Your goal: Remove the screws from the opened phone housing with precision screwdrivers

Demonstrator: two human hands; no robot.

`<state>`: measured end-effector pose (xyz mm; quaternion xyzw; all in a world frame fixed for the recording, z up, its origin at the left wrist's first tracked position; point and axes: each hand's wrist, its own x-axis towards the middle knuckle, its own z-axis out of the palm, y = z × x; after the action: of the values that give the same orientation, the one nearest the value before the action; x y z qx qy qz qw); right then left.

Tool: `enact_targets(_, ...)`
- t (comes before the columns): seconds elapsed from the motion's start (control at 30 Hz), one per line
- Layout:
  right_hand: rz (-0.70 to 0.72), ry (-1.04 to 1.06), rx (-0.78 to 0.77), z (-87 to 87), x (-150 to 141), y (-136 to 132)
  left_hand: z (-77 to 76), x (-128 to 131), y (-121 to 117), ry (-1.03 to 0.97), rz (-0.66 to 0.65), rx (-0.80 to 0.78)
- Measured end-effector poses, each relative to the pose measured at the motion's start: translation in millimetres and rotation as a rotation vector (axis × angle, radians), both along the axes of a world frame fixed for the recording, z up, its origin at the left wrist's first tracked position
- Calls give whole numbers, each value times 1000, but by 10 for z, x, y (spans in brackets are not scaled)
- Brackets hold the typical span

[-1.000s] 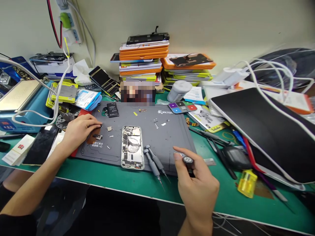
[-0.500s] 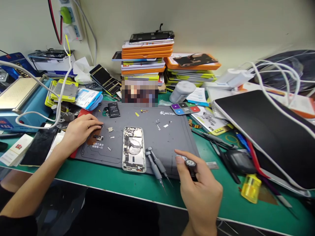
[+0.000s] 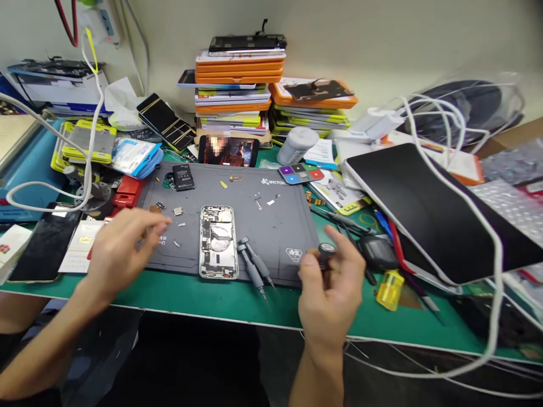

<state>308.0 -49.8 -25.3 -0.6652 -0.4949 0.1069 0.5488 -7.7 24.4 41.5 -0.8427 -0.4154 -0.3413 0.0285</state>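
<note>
My right hand (image 3: 333, 282) is closed round a dark screwdriver; its round cap (image 3: 327, 249) shows between thumb and fingers, while the shaft is hidden. The hand hovers over the mat's right front corner. My left hand (image 3: 127, 243) is over the mat's left side, thumb and fingers drawn together. Whether something small is between them cannot be made out. An opened phone (image 3: 218, 243) with bare inner parts lies face up on the grey mat (image 3: 280, 226). Beside it rest two grey screwdrivers (image 3: 257, 265). Small metal parts (image 3: 179, 211) lie near my left fingertips.
A phone battery (image 3: 183, 177) lies at the mat's back left. Behind stand a propped phone (image 3: 229, 151) and stacked orange boxes (image 3: 240, 70). Tweezers (image 3: 343, 217), a yellow-handled tool (image 3: 390, 290) and a large black tablet-like panel (image 3: 419, 209) are at right. A white cable (image 3: 494, 294) loops there.
The view has shifted to the right. My left hand has drawn back and lifted from the small parts, uncovering a dark one. My right hand still holds the screwdriver.
</note>
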Motion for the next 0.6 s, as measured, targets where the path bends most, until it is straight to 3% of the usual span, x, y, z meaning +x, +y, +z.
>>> enact_targets(0.07,27,-24,-10,50,-27,10,-115,143,-223,77,-99,59)
enact_targets(0.17,132,-120,-73,164,-68,-8,-270,304,-439,134,-101,64)
enact_targets(0.33,229,-417,-321,362,-119,-138,-369,336,-458,135,-69,48)
enact_targets(0.43,185,-589,-367,391,-174,-184,-393,324,-431,191,-81,33)
enact_targets(0.6,42,-777,-311,331,-354,-157,-440,327,-435,201,-93,0)
